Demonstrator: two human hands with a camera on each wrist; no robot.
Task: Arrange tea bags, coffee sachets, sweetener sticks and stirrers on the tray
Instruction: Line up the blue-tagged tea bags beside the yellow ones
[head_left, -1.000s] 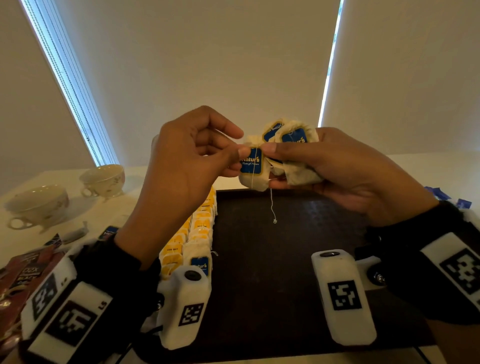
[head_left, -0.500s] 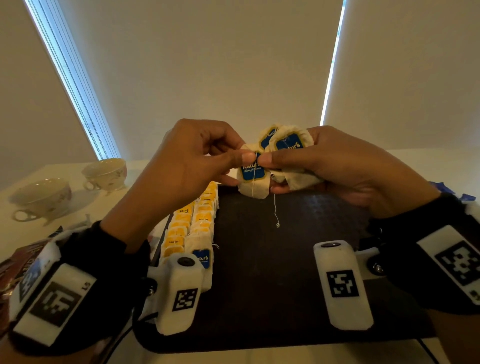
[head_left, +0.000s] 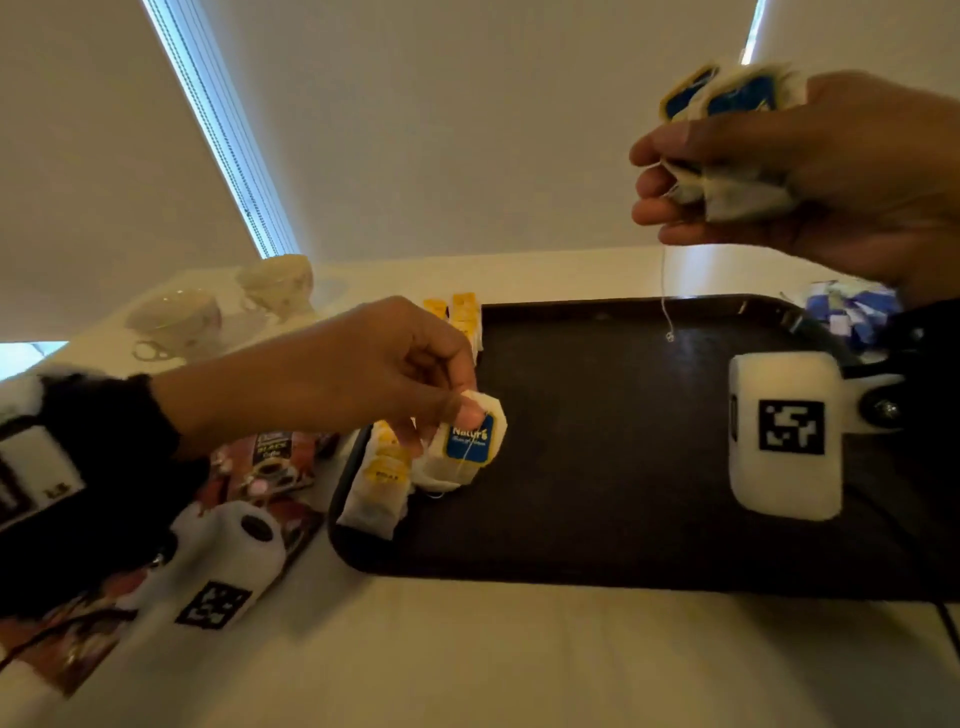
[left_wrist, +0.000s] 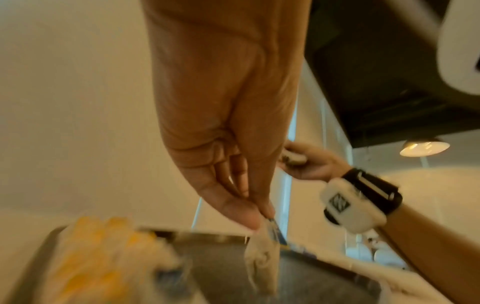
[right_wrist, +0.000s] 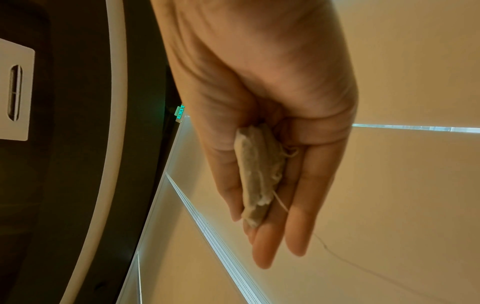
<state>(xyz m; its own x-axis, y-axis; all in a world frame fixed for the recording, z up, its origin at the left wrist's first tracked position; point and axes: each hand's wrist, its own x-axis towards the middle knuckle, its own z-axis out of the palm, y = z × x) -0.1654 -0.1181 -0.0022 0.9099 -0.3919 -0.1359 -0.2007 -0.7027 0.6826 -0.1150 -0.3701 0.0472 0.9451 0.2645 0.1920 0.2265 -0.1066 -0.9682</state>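
From the head view, our left hand (head_left: 363, 374) pinches a tea bag (head_left: 467, 447) low over the tray (head_left: 623, 519), beside the bag row (head_left: 384, 467) at its left edge; our right hand (head_left: 810, 171) clutches a bundle (head_left: 727, 145). Sachets (head_left: 270, 462) lie off-tray, so much is left. The left wrist view confirms the pinch; the right wrist view shows fingers round the bundle.

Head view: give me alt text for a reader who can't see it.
The left hand pinches a blue-labelled tea bag at the near end of a row of tea bags along the dark tray's left edge. The right hand holds more tea bags raised above it.
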